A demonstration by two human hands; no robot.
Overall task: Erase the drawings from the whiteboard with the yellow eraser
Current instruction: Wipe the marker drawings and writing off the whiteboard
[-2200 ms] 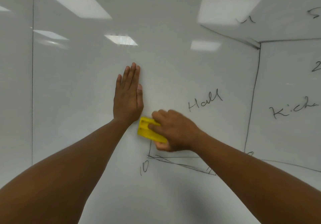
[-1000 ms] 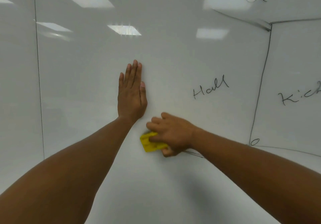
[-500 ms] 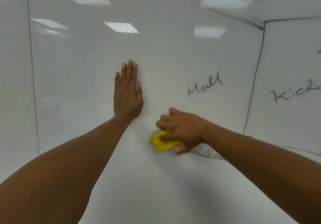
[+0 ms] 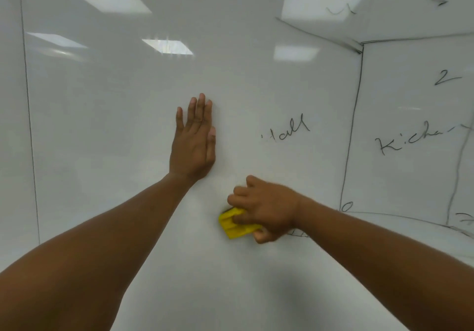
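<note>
The whiteboard (image 4: pixel 107 130) fills the view. My right hand (image 4: pixel 266 208) grips the yellow eraser (image 4: pixel 234 224) and holds it against the board, low and centre. My left hand (image 4: pixel 195 140) lies flat on the board with straight fingers, up and left of the eraser. The word "Hall" (image 4: pixel 289 129), its first letter partly wiped, stands above my right hand. A few hatch marks (image 4: pixel 298 233) show under my right wrist. A long vertical line (image 4: pixel 352 125) runs to the right, with the word "Kitchen" (image 4: pixel 415 139) beyond it.
Other marks lie at the right: a "2" (image 4: pixel 445 78), a squiggle (image 4: pixel 341 9) near the top, and a slanted line (image 4: pixel 318 34) meeting the vertical line. A thin seam (image 4: pixel 29 115) runs down the left. Ceiling lights reflect on the board.
The "10" and box lines near my right hand have been wiped away. The "H" of "Hall" is now partly gone. My right hand with the eraser sits below that word; my left hand stayed.
</note>
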